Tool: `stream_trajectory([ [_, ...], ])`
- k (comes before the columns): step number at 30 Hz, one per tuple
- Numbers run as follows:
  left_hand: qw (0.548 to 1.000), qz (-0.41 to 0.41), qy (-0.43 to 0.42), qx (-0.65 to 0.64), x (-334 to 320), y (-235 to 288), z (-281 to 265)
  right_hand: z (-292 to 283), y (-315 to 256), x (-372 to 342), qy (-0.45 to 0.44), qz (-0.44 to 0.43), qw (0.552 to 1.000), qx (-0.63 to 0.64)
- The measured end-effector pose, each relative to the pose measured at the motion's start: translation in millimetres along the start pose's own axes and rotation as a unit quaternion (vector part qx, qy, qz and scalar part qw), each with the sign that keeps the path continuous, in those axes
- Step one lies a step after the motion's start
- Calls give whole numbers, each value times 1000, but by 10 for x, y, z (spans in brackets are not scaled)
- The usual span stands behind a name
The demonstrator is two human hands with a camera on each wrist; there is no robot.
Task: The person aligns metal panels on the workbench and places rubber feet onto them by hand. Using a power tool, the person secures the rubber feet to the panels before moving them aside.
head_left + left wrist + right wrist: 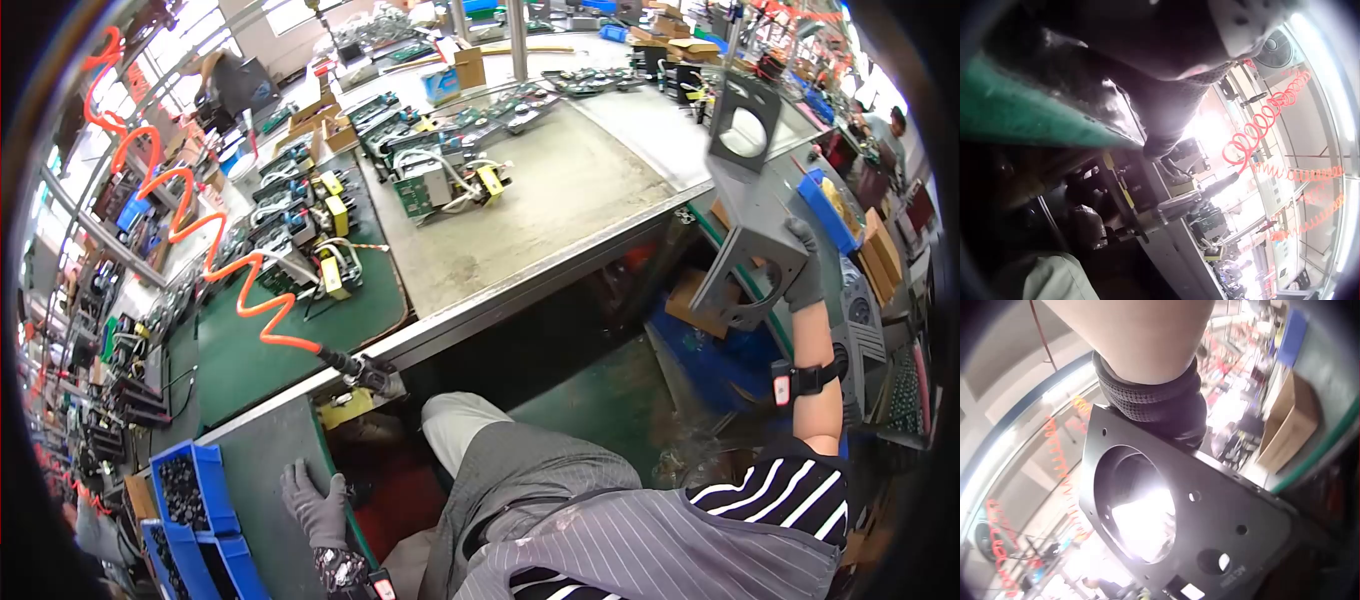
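Observation:
A grey glove covers my right hand (pixel 803 265), which grips the edge of a dark bent metal housing (pixel 750 200) and holds it up at the right, over the bench edge. In the right wrist view the housing (pixel 1210 506) shows a large round hole and smaller holes, with the gloved hand (pixel 1154 406) behind its upper edge. My left hand (pixel 317 505), also gloved, rests with fingers spread on the dark green surface at the lower left, beside blue bins. The left wrist view shows part of that glove (pixel 1166 100) close up.
Blue bins (pixel 222 490) of small black parts stand at the lower left. Circuit assemblies (pixel 425 185) with yellow parts lie on the bench (pixel 560 190). A tool (pixel 360 372) on an orange coiled hose lies at the bench edge. An open cardboard box (pixel 1291 422) is at the right.

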State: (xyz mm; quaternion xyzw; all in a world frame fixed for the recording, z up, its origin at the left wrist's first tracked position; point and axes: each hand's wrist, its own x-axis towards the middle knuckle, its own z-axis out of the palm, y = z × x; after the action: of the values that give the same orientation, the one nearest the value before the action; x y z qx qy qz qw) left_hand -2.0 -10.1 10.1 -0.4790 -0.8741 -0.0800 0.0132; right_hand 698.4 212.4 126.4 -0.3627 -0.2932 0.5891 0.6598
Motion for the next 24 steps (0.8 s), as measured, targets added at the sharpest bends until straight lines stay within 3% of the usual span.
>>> stream_trajectory([
  [1,1000,-7,4,7,-24,-25,20,353,218,-70,-31,-5,999,38],
  [2,983,0,23,-181,-78,-43,53,541,450,-91,-34,19,997,65],
  [3,930,9,45,-363,-140,-22,58,809,656,-189,-121,10,992,39],
  [4,826,-26,1,-563,-274,428,-327,1065,859,-295,-161,35,986,-4],
  [5,831,-33,7,-556,-320,535,-516,1154,1141,-283,-196,67,978,-5],
  [6,834,16,30,-551,-365,587,-642,1553,1339,-383,-302,114,946,-18],
  [7,837,61,51,-542,-401,627,-741,1707,1736,-336,-475,-272,816,-186],
  [8,842,47,58,-534,-425,656,-809,2074,1848,-535,-445,144,874,-134],
  [9,814,83,74,-569,-465,662,-894,2336,2089,-552,-493,405,767,-66],
  [11,735,125,101,-659,-479,812,-1095,2885,2528,-932,-560,484,672,-4],
  [12,732,92,146,-659,-616,795,-1197,3058,2791,-1067,-595,517,616,-5],
  [14,681,-35,229,-695,-815,361,-1119,3341,3236,-1329,-627,601,495,18],
  [15,692,-55,260,-672,-1001,126,-1102,3413,3422,-1474,-618,638,459,27],
  [17,598,-69,215,-769,-1285,-333,-970,3667,3652,-1698,-576,695,430,-28],
  [18,585,-102,241,-768,-1443,-482,-920,3647,3826,-1788,-543,676,494,-55],
  [19,563,-128,265,-772,-1597,-607,-881,3762,3881,-1895,-552,673,489,-57],
  [21,547,-207,305,-751,-1880,-702,-821,3885,4004,-2000,-605,706,357,91],
  [22,547,-216,317,-744,-2000,-769,-823,3925,4012,-2040,-664,620,404,103],
  [23,544,-224,330,-738,-2077,-833,-824,3981,3999,-2083,-668,619,400,100],
  [24,542,-222,336,-738,-2099,-864,-848,4040,3983,-2123,-704,562,432,41],
])
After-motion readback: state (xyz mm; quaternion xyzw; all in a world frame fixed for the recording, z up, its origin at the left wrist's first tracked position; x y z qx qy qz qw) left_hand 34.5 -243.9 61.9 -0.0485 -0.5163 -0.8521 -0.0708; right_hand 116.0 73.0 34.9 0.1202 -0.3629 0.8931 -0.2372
